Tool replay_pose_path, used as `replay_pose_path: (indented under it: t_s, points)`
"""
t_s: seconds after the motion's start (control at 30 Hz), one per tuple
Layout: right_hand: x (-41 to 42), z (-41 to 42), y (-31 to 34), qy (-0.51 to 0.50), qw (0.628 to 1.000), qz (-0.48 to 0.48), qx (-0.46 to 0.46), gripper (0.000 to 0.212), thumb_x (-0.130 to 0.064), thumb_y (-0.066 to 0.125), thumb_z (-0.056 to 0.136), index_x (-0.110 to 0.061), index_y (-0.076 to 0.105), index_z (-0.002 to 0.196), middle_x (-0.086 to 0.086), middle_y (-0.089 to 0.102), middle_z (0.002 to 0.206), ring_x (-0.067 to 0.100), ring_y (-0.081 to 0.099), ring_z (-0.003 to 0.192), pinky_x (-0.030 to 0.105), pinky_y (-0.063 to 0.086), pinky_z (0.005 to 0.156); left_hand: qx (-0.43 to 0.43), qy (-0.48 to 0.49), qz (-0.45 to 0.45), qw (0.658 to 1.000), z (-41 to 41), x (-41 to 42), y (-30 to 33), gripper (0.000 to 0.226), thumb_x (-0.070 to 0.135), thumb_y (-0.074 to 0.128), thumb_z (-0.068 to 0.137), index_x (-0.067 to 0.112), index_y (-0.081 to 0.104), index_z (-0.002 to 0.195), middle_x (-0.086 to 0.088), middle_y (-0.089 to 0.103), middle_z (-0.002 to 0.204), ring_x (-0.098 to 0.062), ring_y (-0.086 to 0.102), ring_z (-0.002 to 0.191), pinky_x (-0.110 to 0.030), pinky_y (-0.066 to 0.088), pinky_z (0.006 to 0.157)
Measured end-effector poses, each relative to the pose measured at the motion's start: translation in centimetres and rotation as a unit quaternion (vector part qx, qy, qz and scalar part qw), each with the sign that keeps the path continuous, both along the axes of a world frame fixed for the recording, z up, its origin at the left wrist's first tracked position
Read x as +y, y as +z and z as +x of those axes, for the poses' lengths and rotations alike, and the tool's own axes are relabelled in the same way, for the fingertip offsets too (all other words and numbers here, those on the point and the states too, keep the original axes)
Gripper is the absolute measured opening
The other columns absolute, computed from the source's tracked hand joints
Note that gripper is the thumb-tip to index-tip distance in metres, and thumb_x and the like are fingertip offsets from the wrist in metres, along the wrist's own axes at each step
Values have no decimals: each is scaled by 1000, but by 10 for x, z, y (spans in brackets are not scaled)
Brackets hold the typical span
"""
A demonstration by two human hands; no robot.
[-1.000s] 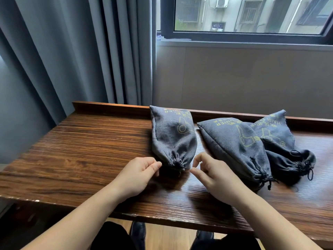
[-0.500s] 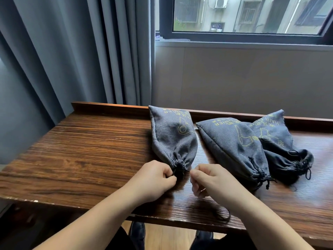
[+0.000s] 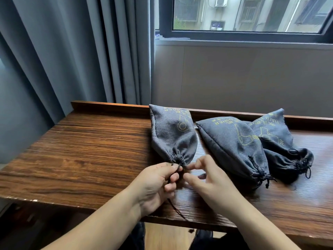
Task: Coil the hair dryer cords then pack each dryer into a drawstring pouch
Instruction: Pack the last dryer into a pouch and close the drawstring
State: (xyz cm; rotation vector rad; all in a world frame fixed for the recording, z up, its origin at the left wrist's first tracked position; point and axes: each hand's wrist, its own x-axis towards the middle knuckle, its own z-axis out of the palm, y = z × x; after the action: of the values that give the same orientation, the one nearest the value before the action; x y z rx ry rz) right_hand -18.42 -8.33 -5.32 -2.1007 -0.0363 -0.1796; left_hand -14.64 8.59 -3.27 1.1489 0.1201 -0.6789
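three grey pouches on desk [image 3: 93, 150]. left pouch [image 3: 173, 136] cinched; left hand [image 3: 158, 184] grip pinches its drawstring [image 3: 175, 207]. right hand [image 3: 207, 179] grip loosely spread at the neck. middle pouch [image 3: 234, 143] reads "drier", right pouch [image 3: 277, 134] "hair", yellow print.

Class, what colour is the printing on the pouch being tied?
Yellow, on the grey left pouch; the head view shows it.

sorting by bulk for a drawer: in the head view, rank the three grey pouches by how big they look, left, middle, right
1. middle pouch
2. left pouch
3. right pouch, though partly hidden behind the middle one, so unsure
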Motion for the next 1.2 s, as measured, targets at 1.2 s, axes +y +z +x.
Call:
replay_pose_path:
  t_s: [1.2]
  points:
    - [21,23,4,-20,995,-87,-40,7,-30,74,87,-27,73,81,-13,70,69,2,60,69,22,47,71,-239,105,183,948,1,12,-27,14,4,61,93,12,70,85,-3,59,60,-8,43,45,-18,29,42]
